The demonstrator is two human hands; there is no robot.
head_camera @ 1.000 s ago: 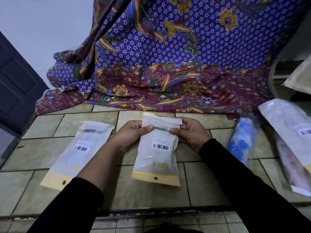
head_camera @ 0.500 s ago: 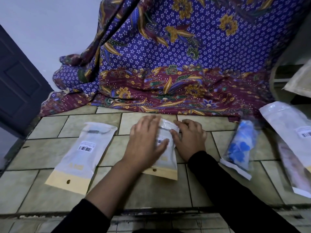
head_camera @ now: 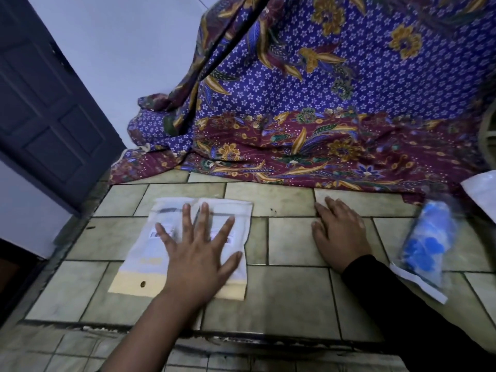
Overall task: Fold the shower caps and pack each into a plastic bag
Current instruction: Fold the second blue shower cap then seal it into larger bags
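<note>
View: head camera, looking down on a tiled ledge [head_camera: 290, 291]
Left hand [head_camera: 198, 253]: spread wide, fingers straight and fanned, palm pressed flat across two white packets lying side by side; forearm bare
First plastic bag [head_camera: 139, 251]: left of the pair, flat on the tiles; frosted white, pale yellow header strip with a punched hole at the near end, dark strip near the far end; label blurred; little and ring fingers lie on it
Second plastic bag [head_camera: 237, 218]: just right of the first, long edges meeting, whether touching or overlapping cannot be told; same white body and yellow near end; forefinger and thumb lie on it, middle finger near the seam
Contents of the pair: not readable through the frosted film
Right hand [head_camera: 341, 234]: holding nothing, fingers loosely straight and close together, palm down on bare tile, apart from the pair; black sleeve to the wrist
Blue shower cap [head_camera: 426, 237]: packed inside a clear plastic bag, lying tilted on the tiles near the right hand's outer side, not touched; blurred
Further bag [head_camera: 480, 194]: white corner at the right edge, beyond the blue one
Patterned cloth [head_camera: 322, 103]: purple and maroon with gold flowers, draped behind the ledge, hem on the far tiles
Door [head_camera: 48, 103]: dark, panelled, at left
Wall [head_camera: 120, 49]: pale, between door and cloth
</note>
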